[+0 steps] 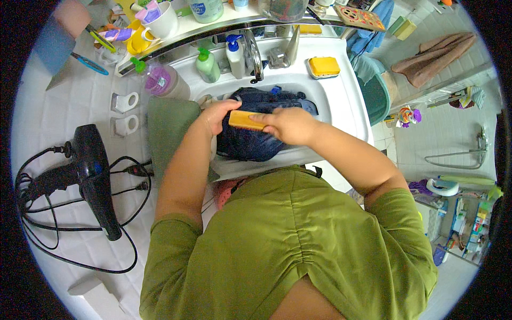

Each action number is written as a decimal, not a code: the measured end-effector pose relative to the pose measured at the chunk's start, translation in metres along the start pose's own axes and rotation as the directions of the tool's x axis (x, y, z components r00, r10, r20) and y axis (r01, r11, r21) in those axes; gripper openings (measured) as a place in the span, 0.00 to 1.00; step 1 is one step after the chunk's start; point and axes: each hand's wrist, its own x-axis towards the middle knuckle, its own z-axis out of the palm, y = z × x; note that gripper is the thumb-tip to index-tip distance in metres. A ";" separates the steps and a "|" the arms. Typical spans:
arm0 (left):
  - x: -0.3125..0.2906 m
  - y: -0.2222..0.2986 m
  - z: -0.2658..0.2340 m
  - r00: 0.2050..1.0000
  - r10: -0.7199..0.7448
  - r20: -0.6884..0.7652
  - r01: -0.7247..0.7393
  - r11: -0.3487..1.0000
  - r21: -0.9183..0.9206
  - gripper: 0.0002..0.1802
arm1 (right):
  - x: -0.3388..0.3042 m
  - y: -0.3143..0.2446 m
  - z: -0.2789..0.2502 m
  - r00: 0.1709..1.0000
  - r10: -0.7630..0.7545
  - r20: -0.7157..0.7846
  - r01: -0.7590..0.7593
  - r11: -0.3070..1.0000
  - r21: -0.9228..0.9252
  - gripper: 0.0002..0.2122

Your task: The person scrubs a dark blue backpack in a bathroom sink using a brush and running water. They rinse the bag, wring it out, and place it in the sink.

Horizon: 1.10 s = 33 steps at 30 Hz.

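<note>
A dark blue fabric bag (pixel 252 146) with straps and a small bright blue part lies bunched in the white sink (pixel 349 90). My right hand (pixel 292 126) is closed around a yellow scrubbing brush (pixel 240 119), its bristles down against the bag. At the bag's left edge, my left hand (pixel 216 115) grips the fabric, with the thumb over the top close to the brush; its other fingers are partly hidden. The chrome faucet (pixel 254 53) rises behind the bag.
Along the sink's back stand a green pump bottle (pixel 207 66) and a white pump bottle with blue top (pixel 235 57). A yellow soap bar (pixel 324 66) sits at the right. A black hair dryer (pixel 96 178) hangs left with looped cords. A green cloth (pixel 169 130) drapes the left side.
</note>
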 end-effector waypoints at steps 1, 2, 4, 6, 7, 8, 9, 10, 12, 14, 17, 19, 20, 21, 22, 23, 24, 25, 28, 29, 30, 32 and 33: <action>-0.004 0.011 0.003 0.995 -0.069 0.075 0.073 0.996 -0.057 0.10 | -0.002 -0.002 0.013 0.999 -0.004 0.053 0.003 1.000 0.021 0.19; -0.004 0.009 0.007 0.999 0.006 0.035 -0.007 1.000 0.030 0.10 | -0.005 -0.004 0.021 0.994 -0.008 0.106 0.004 0.999 0.042 0.19; 0.005 0.001 0.005 0.999 0.024 -0.035 -0.017 0.981 0.192 0.11 | -0.011 -0.009 0.012 0.983 -0.042 0.180 0.031 0.998 0.064 0.18; 0.005 -0.001 0.008 1.000 0.014 -0.011 -0.012 0.989 0.148 0.13 | -0.011 -0.006 -0.007 0.965 -0.104 0.241 0.096 0.994 0.046 0.18; 0.004 0.001 0.011 1.000 0.008 0.004 -0.008 0.992 0.129 0.13 | -0.006 -0.003 -0.013 0.960 -0.123 0.250 0.118 0.992 0.035 0.17; 0.005 0.001 0.010 1.000 -0.006 0.005 0.005 0.984 0.179 0.14 | -0.001 -0.001 -0.015 0.972 -0.056 0.228 0.069 0.997 -0.047 0.17; 0.010 0.003 0.009 1.000 -0.017 0.011 0.014 0.975 0.223 0.14 | 0.005 0.001 -0.018 0.991 -0.041 0.124 0.051 0.995 -0.083 0.18; 0.014 0.005 0.008 1.000 -0.027 0.010 0.024 0.964 0.266 0.15 | 0.009 0.000 -0.020 0.999 -0.035 0.019 0.037 0.993 -0.116 0.18; 0.021 0.008 -0.002 0.996 -0.015 0.090 -0.003 0.981 0.193 0.21 | 0.007 -0.005 0.000 0.998 -0.017 0.066 0.024 0.995 -0.096 0.18; 0.035 0.006 -0.015 0.998 0.014 0.056 -0.035 0.921 0.388 0.25 | 0.001 -0.011 0.019 0.993 -0.044 0.112 0.048 0.998 -0.032 0.19; 0.040 -0.004 -0.006 0.996 0.045 -0.075 -0.014 0.929 0.369 0.28 | -0.006 -0.002 0.005 0.976 -0.087 0.200 0.095 0.995 -0.033 0.20; 0.018 0.007 0.019 0.993 0.022 -0.117 0.023 0.927 0.375 0.29 | -0.010 0.008 -0.009 0.978 -0.080 0.190 0.094 0.994 -0.064 0.20; 0.010 0.012 0.028 0.990 0.014 -0.138 0.039 0.926 0.376 0.29 | -0.007 0.016 -0.010 0.989 -0.012 0.148 0.030 0.992 -0.123 0.20; 0.005 0.011 0.022 0.993 0.006 -0.118 0.042 0.917 0.398 0.28 | -0.001 0.017 -0.011 1.000 -0.030 0.001 0.030 0.997 -0.076 0.20; 0.019 0.005 0.017 0.982 0.030 -0.185 0.034 0.941 0.336 0.20 | 0.003 0.017 -0.012 0.989 -0.034 -0.146 0.030 0.999 -0.029 0.20; 0.027 0.000 0.004 0.988 0.032 -0.151 0.009 0.965 0.263 0.17 | 0.009 0.022 0.003 0.975 0.023 -0.223 -0.018 1.000 0.024 0.20; 0.032 -0.002 -0.002 0.993 0.029 -0.110 -0.007 0.981 0.194 0.14 | 0.004 0.023 0.013 0.987 0.045 -0.155 -0.036 0.998 0.059 0.20; 0.028 -0.001 -0.002 0.995 -0.004 -0.099 0.018 0.991 0.136 0.12 | -0.003 0.018 0.023 0.994 0.061 -0.094 -0.053 0.994 0.093 0.20; 0.018 -0.009 -0.001 0.995 -0.058 -0.077 0.059 0.998 0.006 0.10 | -0.026 0.009 0.047 1.000 -0.004 -0.022 0.009 0.973 0.231 0.21; 0.020 -0.010 -0.001 0.996 -0.043 -0.081 0.044 0.999 0.003 0.10 | -0.031 0.016 0.043 1.000 0.018 -0.003 -0.017 0.975 0.222 0.21; 0.020 -0.011 -0.002 0.996 -0.026 -0.088 0.027 1.000 0.003 0.11 | -0.035 0.026 0.038 0.999 0.037 0.013 -0.039 0.976 0.212 0.21; 0.023 -0.009 -0.005 0.990 -0.028 -0.140 0.017 0.996 -0.084 0.11 | -0.042 0.060 0.041 0.980 0.200 0.014 -0.200 0.971 0.128 0.19; 0.023 -0.011 -0.009 0.986 -0.026 -0.162 0.008 0.994 -0.109 0.12 | -0.040 0.057 0.038 0.969 0.233 -0.088 -0.204 0.945 0.255 0.19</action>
